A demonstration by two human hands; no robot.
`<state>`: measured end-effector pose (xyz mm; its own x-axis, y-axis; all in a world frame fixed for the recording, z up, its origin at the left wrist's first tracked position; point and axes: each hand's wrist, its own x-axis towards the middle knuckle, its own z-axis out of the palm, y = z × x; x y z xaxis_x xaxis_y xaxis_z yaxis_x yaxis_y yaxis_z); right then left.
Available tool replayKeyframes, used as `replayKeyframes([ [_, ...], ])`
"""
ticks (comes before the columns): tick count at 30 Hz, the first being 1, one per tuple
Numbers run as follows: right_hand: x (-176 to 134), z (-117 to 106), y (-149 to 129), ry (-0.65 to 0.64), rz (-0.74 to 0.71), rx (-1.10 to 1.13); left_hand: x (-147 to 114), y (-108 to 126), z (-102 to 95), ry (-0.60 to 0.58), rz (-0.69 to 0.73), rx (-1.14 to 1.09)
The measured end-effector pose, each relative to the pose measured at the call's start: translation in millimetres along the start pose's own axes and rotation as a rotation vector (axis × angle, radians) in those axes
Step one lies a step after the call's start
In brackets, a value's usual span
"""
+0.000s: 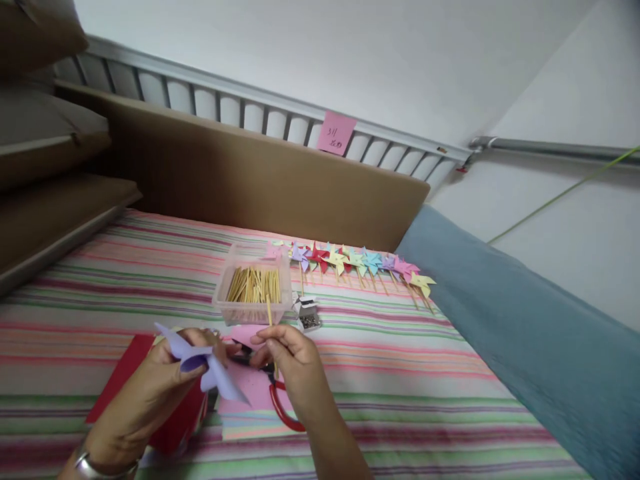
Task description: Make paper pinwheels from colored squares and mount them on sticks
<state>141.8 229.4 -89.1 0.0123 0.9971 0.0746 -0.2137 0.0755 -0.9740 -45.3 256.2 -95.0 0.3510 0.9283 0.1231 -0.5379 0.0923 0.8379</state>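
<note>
My left hand (170, 373) is closed on a lilac paper pinwheel (217, 377), its thumb pressed at the folded middle. Between the thumb and fingers of my right hand (290, 357) is a thin wooden stick (269, 310), held roughly upright. The two hands are a short way apart, and the stick is not joined to the pinwheel. Below my right hand lie red-handled scissors (285, 407), their blades partly hidden by my fingers. They rest on a stack of pink and pastel paper sheets (250, 393). Red paper (127, 370) lies beneath my left hand.
A clear plastic box (220, 283) holds many wooden sticks. Beside it is a small open box of metal pins (310, 320). Finished pinwheels (337, 260) lie in a row at the back. A cardboard panel (250, 180) leans against the radiator; stacked packages (50, 207) stand left.
</note>
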Motion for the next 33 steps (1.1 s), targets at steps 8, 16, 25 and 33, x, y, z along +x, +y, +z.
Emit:
replayKeyframes([
  [8,-2,9,5,-0.126,-0.079,-0.167,-1,-4,-3.1,-0.181,-0.026,0.089],
  [16,-3,5,-23,-0.115,-0.227,-0.630,3,9,7.7,-0.200,0.096,0.421],
  [25,-6,1,-27,-0.114,-0.240,-0.505,3,6,13.6,-0.204,0.190,0.476],
  [33,-7,4,-29,-0.143,-0.227,-0.485,3,4,14.8,-0.122,0.261,0.536],
])
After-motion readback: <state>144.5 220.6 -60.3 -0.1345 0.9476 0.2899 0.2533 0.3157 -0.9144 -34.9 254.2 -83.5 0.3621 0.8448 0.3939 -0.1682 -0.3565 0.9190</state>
